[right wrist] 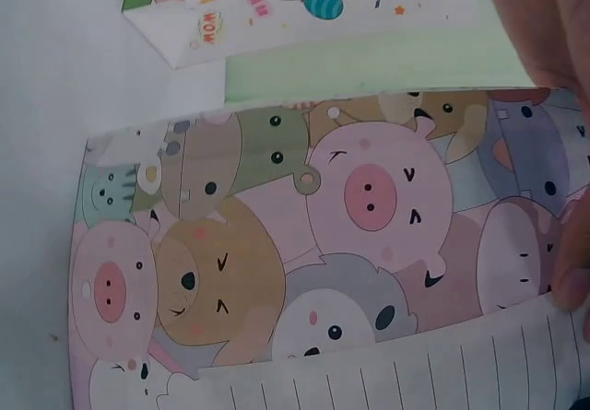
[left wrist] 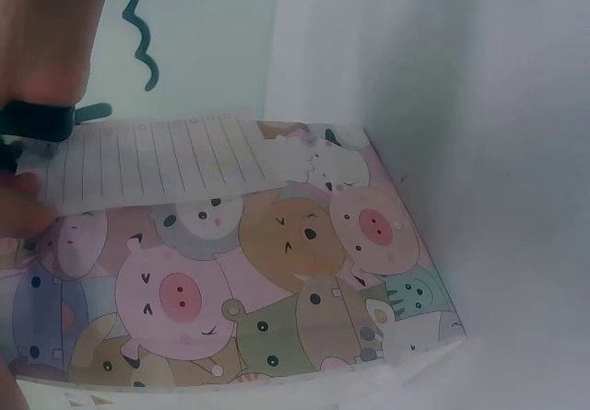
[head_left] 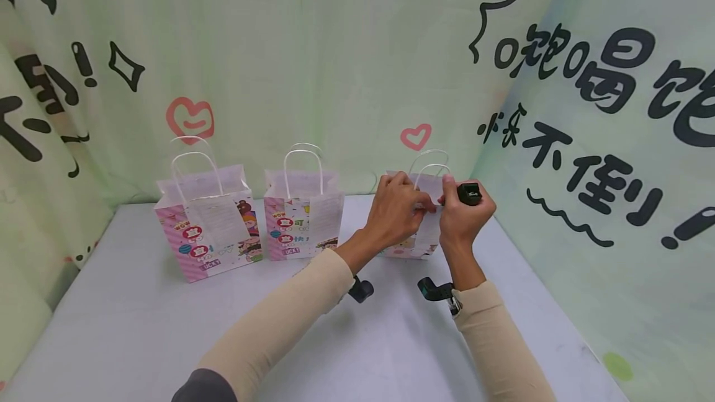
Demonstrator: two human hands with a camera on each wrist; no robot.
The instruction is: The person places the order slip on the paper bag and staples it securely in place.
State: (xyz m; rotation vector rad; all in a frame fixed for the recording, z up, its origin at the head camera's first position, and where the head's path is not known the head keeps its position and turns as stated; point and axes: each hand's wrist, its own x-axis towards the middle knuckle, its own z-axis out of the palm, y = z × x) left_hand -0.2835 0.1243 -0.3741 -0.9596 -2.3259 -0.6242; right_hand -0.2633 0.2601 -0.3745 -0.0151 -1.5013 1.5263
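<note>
At the right end of the row stands a pink paper bag [head_left: 406, 248] printed with cartoon animals. A white paper slip [left wrist: 166, 161] with printed lines lies across its upper front. My left hand [head_left: 393, 206] pinches the slip against the bag near its top, fingers bent. Close beside it, my right hand [head_left: 465, 213] grips a small black stapler [head_left: 469, 193] at the bag's upper edge. In the left wrist view, the stapler's dark end overlaps the slip's left end. The animal-printed front [right wrist: 387, 198] appears upside down in the right wrist view.
Two more paper bags, a left one [head_left: 209, 228] and a middle one [head_left: 301, 222], stand upright with white handles and slips on their fronts. All are on a white table [head_left: 223, 334]. A pale green printed curtain [head_left: 335, 67] hangs behind and at both sides.
</note>
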